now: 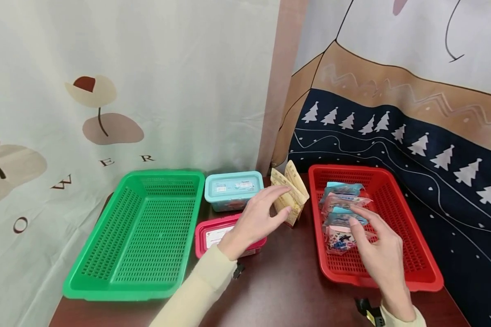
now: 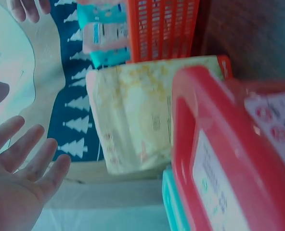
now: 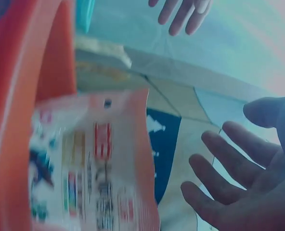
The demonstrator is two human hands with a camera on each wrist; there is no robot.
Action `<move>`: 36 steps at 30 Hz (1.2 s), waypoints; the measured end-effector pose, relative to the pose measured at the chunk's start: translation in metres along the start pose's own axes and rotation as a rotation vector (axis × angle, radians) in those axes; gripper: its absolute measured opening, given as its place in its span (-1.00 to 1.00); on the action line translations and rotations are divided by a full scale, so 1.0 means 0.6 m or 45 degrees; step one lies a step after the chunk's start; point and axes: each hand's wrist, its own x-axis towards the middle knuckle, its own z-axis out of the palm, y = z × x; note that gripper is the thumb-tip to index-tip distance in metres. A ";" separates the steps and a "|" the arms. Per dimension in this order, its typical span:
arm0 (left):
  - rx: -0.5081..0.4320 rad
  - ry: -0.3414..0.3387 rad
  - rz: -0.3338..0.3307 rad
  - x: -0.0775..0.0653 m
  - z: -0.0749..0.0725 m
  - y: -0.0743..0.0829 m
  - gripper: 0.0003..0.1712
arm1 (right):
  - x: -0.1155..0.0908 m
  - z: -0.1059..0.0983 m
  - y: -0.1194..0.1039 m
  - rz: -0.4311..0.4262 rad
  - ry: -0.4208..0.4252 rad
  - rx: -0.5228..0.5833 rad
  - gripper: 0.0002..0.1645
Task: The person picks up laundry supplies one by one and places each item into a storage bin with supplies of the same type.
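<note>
My left hand [image 1: 255, 218] hovers above the pink-lidded box [image 1: 212, 229], its fingertips near two upright cream-yellow pouches [image 1: 284, 206]. In the left wrist view, the fingers of that hand are spread, with a gap between them and the pouch [image 2: 137, 115]. Over the red basket [image 1: 427, 272] is my right hand [image 1: 380, 256], holding nothing, thumb and fingers apart. A row of small blue and pink plastic packs [image 1: 341, 240] stands in that basket beside its fingertips. The right wrist view has a pink-edged printed pack [image 3: 92, 159] close up, apart from the loosely bent fingers.
On the left stands a green basket [image 1: 151, 236] with nothing in it. Between the baskets, a light-blue lidded box [image 1: 233, 184] sits behind the pink one. Printed curtains [image 1: 188, 91] hang right behind the dark brown table [image 1: 286, 281].
</note>
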 end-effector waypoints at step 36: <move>0.337 -0.246 0.059 0.090 -0.058 -0.099 -0.06 | 0.054 0.193 -0.084 -0.152 -0.174 -0.001 -0.28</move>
